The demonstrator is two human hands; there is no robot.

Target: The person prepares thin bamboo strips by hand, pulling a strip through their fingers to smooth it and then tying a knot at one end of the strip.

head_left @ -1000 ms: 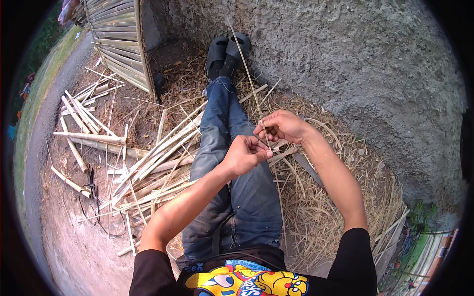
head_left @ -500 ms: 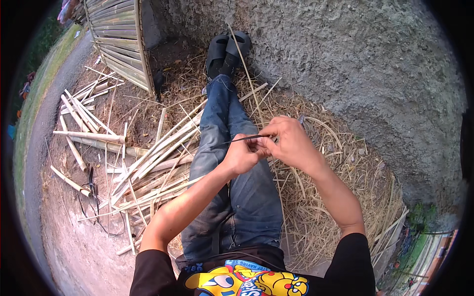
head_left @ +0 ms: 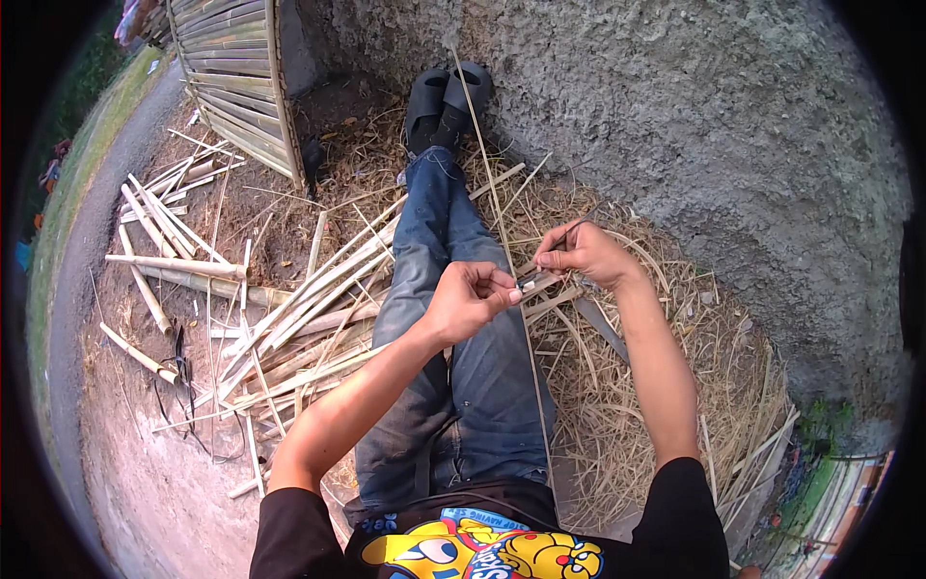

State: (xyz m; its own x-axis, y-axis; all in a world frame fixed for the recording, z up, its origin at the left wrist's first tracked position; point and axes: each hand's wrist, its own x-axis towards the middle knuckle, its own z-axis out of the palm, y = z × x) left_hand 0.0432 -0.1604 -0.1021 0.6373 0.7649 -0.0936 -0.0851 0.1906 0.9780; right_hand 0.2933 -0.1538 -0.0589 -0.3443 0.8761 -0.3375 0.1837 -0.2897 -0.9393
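Observation:
Above my thighs, my left hand (head_left: 473, 297) is closed in a pinch. At its fingertips sits a small pale bamboo end (head_left: 527, 286) with a dark band at it. My right hand (head_left: 586, 257), a little farther out to the right, pinches a thin black strip (head_left: 573, 230) that curls up over its fingers. A long thin bamboo strip (head_left: 502, 227) runs from near my shoes down past the left fingertips and along my right thigh. Whether the left fingers also grip this strip is hard to see. Below the right hand a flat grey blade-like piece (head_left: 600, 328) lies among the shavings.
Split bamboo pieces (head_left: 318, 289) are heaped left of my legs, with black strips (head_left: 180, 362) beside them. Curly shavings (head_left: 637, 425) cover the ground on the right. A rough grey wall (head_left: 675, 125) rises ahead and right; a bamboo slat panel (head_left: 231, 82) stands at far left.
My right hand has moved outward to the right, away from the left hand, with the black strip. My hands were together before; now a gap shows between them.

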